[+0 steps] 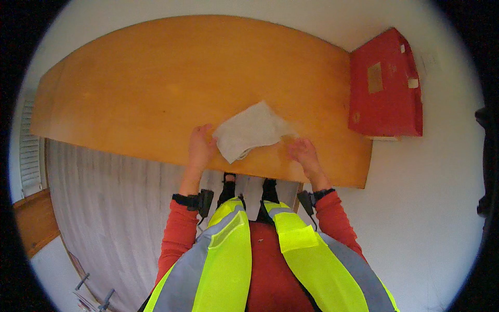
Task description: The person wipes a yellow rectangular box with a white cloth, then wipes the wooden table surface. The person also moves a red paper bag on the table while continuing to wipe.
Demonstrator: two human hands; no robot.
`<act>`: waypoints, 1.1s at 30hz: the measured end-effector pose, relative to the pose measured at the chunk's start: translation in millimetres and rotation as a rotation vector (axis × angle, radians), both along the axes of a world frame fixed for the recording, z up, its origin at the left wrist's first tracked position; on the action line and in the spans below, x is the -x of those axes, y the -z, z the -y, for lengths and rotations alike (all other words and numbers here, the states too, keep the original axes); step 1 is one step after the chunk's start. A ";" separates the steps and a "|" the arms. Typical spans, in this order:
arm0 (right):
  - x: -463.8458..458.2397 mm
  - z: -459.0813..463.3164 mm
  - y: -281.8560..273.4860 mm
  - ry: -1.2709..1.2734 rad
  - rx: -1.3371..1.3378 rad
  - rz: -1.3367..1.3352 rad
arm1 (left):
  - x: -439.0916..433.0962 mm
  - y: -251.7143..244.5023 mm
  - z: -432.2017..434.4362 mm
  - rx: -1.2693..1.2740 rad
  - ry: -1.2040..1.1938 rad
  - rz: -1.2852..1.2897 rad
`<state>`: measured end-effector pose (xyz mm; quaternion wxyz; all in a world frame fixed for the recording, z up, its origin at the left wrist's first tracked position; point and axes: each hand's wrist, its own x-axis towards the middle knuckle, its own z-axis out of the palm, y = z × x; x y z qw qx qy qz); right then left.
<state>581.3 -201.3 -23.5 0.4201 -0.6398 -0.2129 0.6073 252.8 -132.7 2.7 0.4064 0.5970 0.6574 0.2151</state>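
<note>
A light grey cloth (253, 128), partly folded, is over the wooden tabletop (163, 78) near its front edge. My left hand (201, 146) is at the left corner of the cloth, its fingertips close to the fabric; whether they pinch it is unclear. At the cloth's right end, my right hand (304, 153) is slightly blurred, with its fingers curled near a thin corner. Whether that corner is between the fingers cannot be told.
A red box (384, 85) with a tan patch stands at the table's right end, against the pale wall (421, 187). Grey wood-look flooring (117, 195) lies below the front edge. A white louvred panel (30, 152) is at the far left.
</note>
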 end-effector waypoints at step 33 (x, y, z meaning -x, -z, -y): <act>-58.5 56.6 71.1 0.012 0.073 1.464 | -222.6 72.5 -81.3 -0.568 0.701 -0.438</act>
